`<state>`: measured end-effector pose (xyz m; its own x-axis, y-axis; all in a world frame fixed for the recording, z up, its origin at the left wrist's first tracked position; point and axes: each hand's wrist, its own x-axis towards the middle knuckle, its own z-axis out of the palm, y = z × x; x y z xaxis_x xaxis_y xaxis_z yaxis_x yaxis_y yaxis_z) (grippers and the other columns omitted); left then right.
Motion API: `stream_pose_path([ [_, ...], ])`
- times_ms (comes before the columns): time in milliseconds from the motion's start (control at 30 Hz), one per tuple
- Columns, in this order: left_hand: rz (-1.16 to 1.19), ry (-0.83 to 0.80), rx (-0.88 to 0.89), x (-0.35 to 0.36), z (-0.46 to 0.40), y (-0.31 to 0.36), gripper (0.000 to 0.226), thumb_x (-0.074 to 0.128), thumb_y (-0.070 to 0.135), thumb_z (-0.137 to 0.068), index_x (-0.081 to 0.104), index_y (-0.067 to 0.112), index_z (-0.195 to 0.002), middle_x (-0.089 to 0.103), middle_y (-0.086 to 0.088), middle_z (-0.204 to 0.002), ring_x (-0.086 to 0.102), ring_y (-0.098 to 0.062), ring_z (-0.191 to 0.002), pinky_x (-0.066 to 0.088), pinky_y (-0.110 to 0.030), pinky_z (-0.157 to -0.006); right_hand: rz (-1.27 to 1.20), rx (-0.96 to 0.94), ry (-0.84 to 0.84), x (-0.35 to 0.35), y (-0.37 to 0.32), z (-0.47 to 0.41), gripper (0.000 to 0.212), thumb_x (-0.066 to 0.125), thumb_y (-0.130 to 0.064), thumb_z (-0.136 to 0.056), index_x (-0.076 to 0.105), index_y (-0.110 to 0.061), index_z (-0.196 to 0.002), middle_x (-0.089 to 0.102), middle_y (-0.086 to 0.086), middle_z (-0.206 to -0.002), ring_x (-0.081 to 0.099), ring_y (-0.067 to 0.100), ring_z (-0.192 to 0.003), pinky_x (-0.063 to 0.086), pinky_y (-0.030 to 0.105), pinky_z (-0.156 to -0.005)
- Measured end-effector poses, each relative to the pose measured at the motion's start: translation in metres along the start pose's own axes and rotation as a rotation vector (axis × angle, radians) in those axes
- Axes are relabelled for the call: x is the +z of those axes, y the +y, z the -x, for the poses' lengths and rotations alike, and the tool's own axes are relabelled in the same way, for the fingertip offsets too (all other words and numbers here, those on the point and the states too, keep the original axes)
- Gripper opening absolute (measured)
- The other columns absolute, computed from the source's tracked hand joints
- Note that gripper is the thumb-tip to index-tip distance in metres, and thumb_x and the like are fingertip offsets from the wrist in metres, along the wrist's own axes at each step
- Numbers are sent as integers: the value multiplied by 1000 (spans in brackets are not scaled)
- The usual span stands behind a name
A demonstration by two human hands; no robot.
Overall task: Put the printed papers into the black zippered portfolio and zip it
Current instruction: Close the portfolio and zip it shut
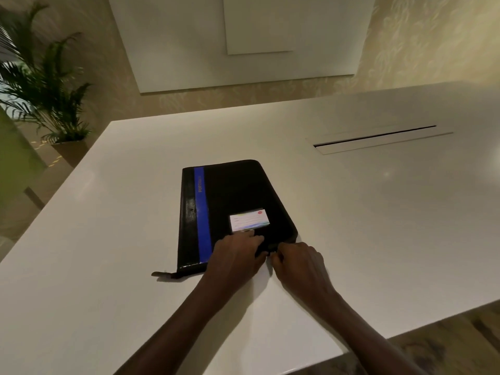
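Forearms enter from the near edge of the white counter (378, 201) and meet at the near short edge of the black zippered portfolio (232, 196). Left hand (238, 253) lies flat, fingers spread, on the cover near that edge, pressing down rather than gripping. Right hand (297, 262) sits just beside it at the near right corner, fingers curled and pinched at the edge; likely on the zipper pull, but the pull itself is too small to confirm. Portfolio lies closed and flat mid-counter, blue stripe (203, 212) down its left side, label card (249, 219) on the cover just beyond the left hand. A zipper tail (162, 274) trails from the near left corner. No printed papers visible; judged already inside. Step in hand: zipping. Next move calls for steady hold-down from the left hand while the right draws the pull around the corner without snagging. Farther off: a cable slot (378, 138) in the counter, a potted plant (46, 85) at far left.
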<state>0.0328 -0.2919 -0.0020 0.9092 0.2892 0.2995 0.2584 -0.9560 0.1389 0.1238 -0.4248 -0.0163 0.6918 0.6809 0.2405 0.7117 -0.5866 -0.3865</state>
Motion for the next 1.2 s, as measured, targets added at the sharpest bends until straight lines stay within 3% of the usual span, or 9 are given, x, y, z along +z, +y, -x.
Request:
stream_pose_path([
  [100, -68, -24, 45, 3, -2, 0, 33, 64, 35, -89, 70, 13, -113, 73, -11, -106, 71, -28, -92, 57, -39, -74, 26, -8, -4, -1, 2, -1, 27, 45, -30, -94, 44, -18, -69, 66, 9, -79, 60, 34, -74, 27, 31, -59],
  [200, -102, -19, 87, 6, -3, -3, 37, 54, 35, -95, 64, 13, -124, 70, -10, -114, 69, -27, -96, 55, -37, -76, 60, 9, 37, -4, 11, -2, 27, 51, -23, -89, 41, -16, -65, 59, 9, -65, 51, 34, -58, 15, 30, -47],
  [367, -105, -70, 131, 3, -4, -5, 24, 71, 28, -82, 74, 11, -98, 75, -7, -78, 70, -20, -61, 55, -29, -50, 75, 52, 57, -10, 31, -10, 30, 48, -24, -88, 38, -16, -62, 33, -2, -53, 34, 28, -51, 10, 28, -46],
  [633, -98, -102, 78, 2, -7, 4, 36, 44, 34, -100, 62, 13, -123, 69, -8, -114, 67, -21, -100, 53, -30, -85, 28, 96, 77, -12, 53, -32, 24, 52, -21, -88, 52, -11, -67, 58, 4, -64, 52, 31, -61, 38, 34, -54],
  [833, -37, -56, 3, 6, -28, 33, 27, 56, 40, -90, 64, 17, -102, 69, -3, -98, 65, -20, -87, 54, -32, -81, -344, -7, 24, -12, 73, -46, 10, 66, -9, -79, 73, -15, -75, 71, -4, -70, 62, 15, -67, 49, 31, -66],
  [1000, -129, -157, -51, 8, -54, 59, 33, 44, 38, -98, 63, 12, -102, 67, -7, -96, 64, -22, -85, 52, -32, -77, -373, -26, 19, -10, 79, -54, 11, 69, -8, -76, 73, -15, -69, 71, -4, -66, 62, 12, -63, 49, 30, -63],
  [1067, -196, -213, -22, 10, -55, 58, 30, 43, 28, -100, 63, 6, -107, 67, -12, -100, 65, -25, -89, 54, -34, -81, -328, -42, 67, -9, 79, -59, 14, 68, -4, -75, 70, -15, -67, 68, -8, -65, 56, 7, -60, 42, 18, -58],
  [1133, -295, -117, 130, 7, -50, 56, 20, 71, 22, -84, 69, 4, -91, 69, -14, -81, 68, -23, -70, 55, -26, -66, -289, -27, 89, -8, 78, -69, 18, 65, 0, -74, 68, -16, -67, 65, -11, -65, 52, 1, -59, 35, 8, -55],
  [1200, -338, -61, 191, 10, -47, 53, 33, 95, 23, -42, 68, 10, -54, 57, -5, -45, 55, -15, -35, 43, -15, -40, -278, 1, 89, -5, 78, -84, 19, 64, 4, -73, 68, -14, -68, 68, -7, -69, 57, 4, -62, 39, 12, -56],
])
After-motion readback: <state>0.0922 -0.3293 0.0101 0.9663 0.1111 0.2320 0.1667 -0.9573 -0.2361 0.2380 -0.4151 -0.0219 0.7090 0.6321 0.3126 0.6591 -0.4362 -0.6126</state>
